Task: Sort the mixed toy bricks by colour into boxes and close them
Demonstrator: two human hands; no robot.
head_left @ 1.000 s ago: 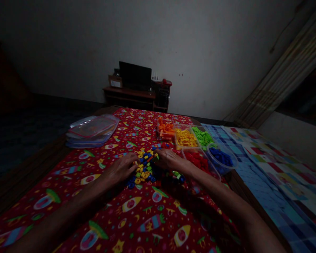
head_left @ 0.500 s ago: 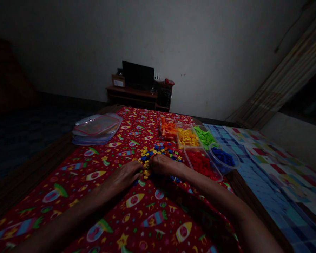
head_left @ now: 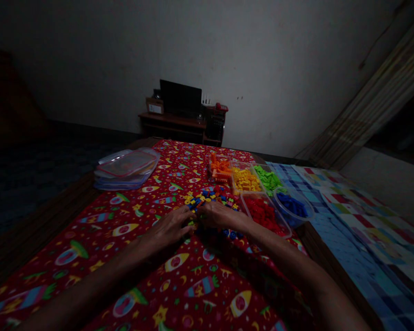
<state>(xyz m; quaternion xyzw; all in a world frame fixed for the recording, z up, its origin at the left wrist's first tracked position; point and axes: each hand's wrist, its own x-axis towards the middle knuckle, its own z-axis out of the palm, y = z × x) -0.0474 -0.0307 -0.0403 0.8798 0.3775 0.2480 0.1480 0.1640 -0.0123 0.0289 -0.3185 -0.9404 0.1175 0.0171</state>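
A loose pile of small toy bricks, mainly blue, yellow and red, lies on the red cloth. My left hand reaches to the pile's near left edge, its thumb apart from the fingers and nothing visible between them. Close beside it, my right hand is over the near part of the pile with its fingers curled down. Its fingertips are hidden, so what they pinch does not show. A few blue bricks lie under the right wrist.
Right of the pile stand clear tubs of orange bricks, yellow bricks, green bricks, red bricks and blue bricks. Stacked clear lids lie at the left. A monitor stands on a far desk.
My left hand has moved slightly right and up, closer to my right hand. My right hand has shifted very little. The tubs and lids stay put.
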